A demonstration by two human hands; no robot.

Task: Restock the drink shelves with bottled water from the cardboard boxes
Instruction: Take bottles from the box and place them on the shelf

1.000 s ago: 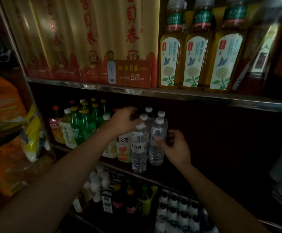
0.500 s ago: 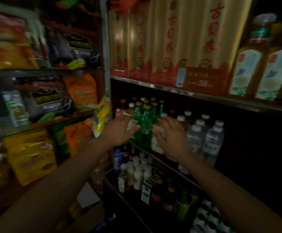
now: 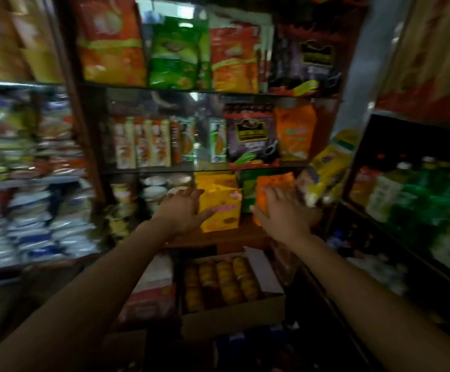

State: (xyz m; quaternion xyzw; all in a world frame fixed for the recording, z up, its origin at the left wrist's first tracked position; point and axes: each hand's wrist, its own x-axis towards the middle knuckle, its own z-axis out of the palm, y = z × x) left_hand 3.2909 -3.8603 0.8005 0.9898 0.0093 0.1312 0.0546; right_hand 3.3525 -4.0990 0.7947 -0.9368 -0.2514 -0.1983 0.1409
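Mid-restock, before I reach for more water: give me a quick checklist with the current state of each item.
1. Left hand free: ok, fingers spread, holding nothing.
2. Right hand free: ok, open, nothing gripped.
3. Water box in sight: not ok; the open cardboard box below holds yellow-orange items, not clear bottles.
4. Drink shelf in view: ok, at the right edge, blurred.
5. Hands clear of snack stock: cannot tell; both sit in front of the yellow box and orange packet, contact unclear.
6. View steady: not ok, heavy motion blur.
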